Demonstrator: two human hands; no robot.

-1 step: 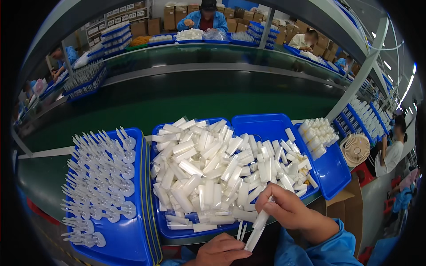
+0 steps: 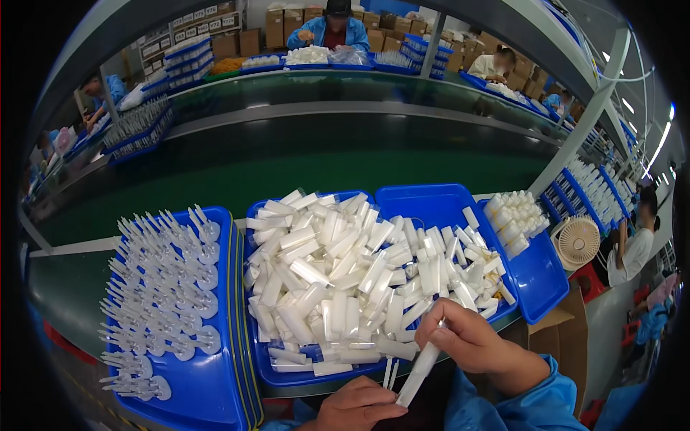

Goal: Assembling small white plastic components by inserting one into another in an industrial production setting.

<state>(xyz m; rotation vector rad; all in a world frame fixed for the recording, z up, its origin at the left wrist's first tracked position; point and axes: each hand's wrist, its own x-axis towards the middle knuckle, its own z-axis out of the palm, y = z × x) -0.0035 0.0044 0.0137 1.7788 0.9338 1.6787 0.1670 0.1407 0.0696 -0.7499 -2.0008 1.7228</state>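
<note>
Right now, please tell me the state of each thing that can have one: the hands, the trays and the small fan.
Right hand: shut on a white tube.
Left hand: curled, at the tube's lower end; grip unclear.
Middle blue tray: heaped with loose white tubes.
Left blue tray: filled with upright clear parts.
Small fan: spinning or not, cannot tell.

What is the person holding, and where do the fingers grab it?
The right hand pinches a white plastic tube near its top end. The left hand sits by its bottom end; whether it grips is unclear.
</note>
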